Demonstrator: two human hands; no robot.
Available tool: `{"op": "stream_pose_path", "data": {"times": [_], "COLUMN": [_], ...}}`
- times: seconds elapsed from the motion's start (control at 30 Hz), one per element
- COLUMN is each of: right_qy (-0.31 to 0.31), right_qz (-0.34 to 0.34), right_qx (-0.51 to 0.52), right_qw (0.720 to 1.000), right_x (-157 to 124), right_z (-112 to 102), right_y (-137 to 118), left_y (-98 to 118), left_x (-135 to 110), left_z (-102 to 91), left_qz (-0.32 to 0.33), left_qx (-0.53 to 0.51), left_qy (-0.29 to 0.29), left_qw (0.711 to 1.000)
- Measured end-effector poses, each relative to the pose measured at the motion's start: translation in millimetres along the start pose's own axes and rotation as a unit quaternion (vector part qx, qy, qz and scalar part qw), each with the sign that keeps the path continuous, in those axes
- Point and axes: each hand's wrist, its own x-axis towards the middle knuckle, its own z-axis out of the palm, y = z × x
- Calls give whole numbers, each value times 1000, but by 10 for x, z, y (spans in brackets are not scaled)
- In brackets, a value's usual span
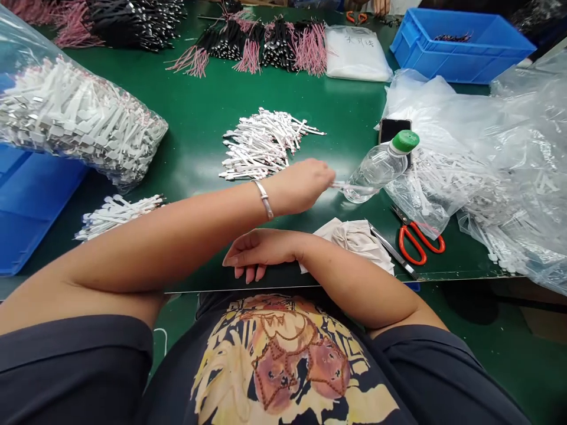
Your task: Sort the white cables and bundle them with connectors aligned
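My arms are crossed. My left hand, with a silver bracelet on its wrist, reaches to the right over the green table, its fingers closed on a white strip. The strip's tip lies against a plastic bottle with a green cap, which lies on its side. Just behind the hand is a loose pile of white strips. My right hand rests at the table's front edge, fingers stretched out and drooping over it, holding nothing.
Red-handled scissors and a beige cloth lie at the front right. Clear bags of white strips sit at the left and right. A phone, blue bins and bundles of black and pink wires stand farther back.
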Motion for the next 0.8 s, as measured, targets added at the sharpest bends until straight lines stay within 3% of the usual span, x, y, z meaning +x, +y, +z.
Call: {"op": "stream_pose_path", "data": {"times": [0.1,0.23,0.37,0.43,0.5,0.63,0.8], "right_qy": [5,103,259,310,318,285,238], "right_qz": [5,-10,-78,-115,-125,-106,-122], "right_qx": [24,181,373,414,418,358,297], "right_qw": [1000,978,887,848,842,883,917], "right_x": [-1,9,18,19,18,7,-20], "right_z": [9,-23,-121,-146,-133,-48,-15], "right_y": [-11,-77,-120,-126,-130,-140,-145], "left_y": [38,-6,-159,-276,-398,-517,-313], "left_x": [-184,-523,-912,-1069,-1186,-1301,-1286], "left_z": [-285,-591,-614,-509,-357,-63,116], "left_qz": [-79,-179,-250,-290,-314,-304,-254], "left_qx": [-186,-422,-594,-630,-639,-638,-626], "left_qy": [117,233,279,283,280,265,300], "left_qw": [972,858,712,663,645,656,674]}}
